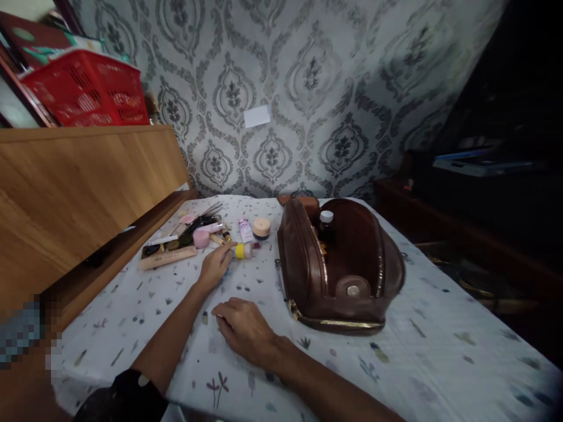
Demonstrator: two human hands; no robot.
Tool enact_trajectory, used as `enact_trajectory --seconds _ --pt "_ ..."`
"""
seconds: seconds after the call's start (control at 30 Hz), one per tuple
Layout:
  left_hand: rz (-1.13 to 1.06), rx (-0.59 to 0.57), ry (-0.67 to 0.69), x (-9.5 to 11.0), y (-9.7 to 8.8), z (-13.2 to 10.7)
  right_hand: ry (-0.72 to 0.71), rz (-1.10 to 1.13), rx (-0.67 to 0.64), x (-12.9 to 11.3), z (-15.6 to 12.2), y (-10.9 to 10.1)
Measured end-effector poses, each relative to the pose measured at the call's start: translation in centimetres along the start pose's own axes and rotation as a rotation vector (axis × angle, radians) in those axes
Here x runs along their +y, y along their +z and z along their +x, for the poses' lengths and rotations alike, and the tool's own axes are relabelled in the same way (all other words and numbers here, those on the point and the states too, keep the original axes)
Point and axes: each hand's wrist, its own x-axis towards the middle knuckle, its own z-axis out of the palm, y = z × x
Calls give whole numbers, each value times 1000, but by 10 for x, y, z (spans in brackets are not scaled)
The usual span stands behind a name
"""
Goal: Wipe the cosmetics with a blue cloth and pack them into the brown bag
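Observation:
My left hand (215, 266) reaches forward over the white patterned tablecloth (440, 328) and closes its fingers on a small bottle with a yellow band (243, 251). Under the palm a bit of something blue shows. My right hand (244, 328) lies on the cloth nearer to me, fingers curled under and nothing visible in them. To its right stands a brown leather toiletry bag (338, 264), zipped open, with a white-capped bottle (326, 220) upright inside.
Several cosmetics lie beyond my left hand: a pink jar (201, 238), a cream-lidded jar (261, 228), a white tube (245, 230), brushes, a long beige box (167, 258). A wooden cabinet (79, 193) with a red basket (88, 88) lines the left. Dark furniture stands at the right.

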Motion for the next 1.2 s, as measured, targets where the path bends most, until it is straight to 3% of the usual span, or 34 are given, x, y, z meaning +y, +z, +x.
enact_trajectory --seconds 0.43,1.2 --pt "-74 22 31 -2 0 -1 -41 -50 -20 -2 -1 -5" --pt "18 11 59 -3 1 -4 -45 -49 -4 0 -1 -1"
